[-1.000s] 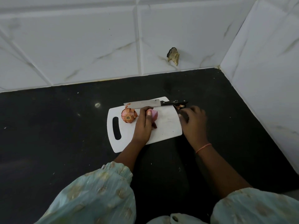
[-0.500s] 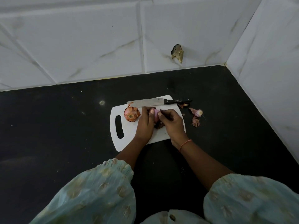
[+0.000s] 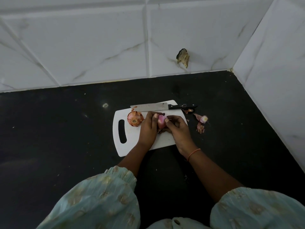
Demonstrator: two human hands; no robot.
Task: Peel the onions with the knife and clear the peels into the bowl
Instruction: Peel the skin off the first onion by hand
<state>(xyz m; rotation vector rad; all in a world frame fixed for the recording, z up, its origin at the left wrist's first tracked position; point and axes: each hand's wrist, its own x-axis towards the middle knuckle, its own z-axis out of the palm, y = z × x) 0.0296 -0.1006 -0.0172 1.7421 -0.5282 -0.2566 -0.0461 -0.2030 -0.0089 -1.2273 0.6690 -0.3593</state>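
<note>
Black counter (image 3: 66, 146), white tiles (image 3: 82, 47) — both hands' fingers (image 3: 170, 120) pinch the onion (image 3: 160, 121).

Dim in here, a soft flat light with no hard beam. The white tiled wall (image 3: 99, 47) takes most of it and reads pale grey. The black table (image 3: 49, 138) swallows the rest, showing only a small pale glint (image 3: 105, 105) and scattered specks. The white cutting board (image 3: 132, 142) stands out as the brightest spot down low. Shadows under the forearms are faint, melting into the dark surface. Tile lines bow toward the edges from the wide lens. The sleeves (image 3: 102, 199) up close look soft and slightly blurred.
</note>
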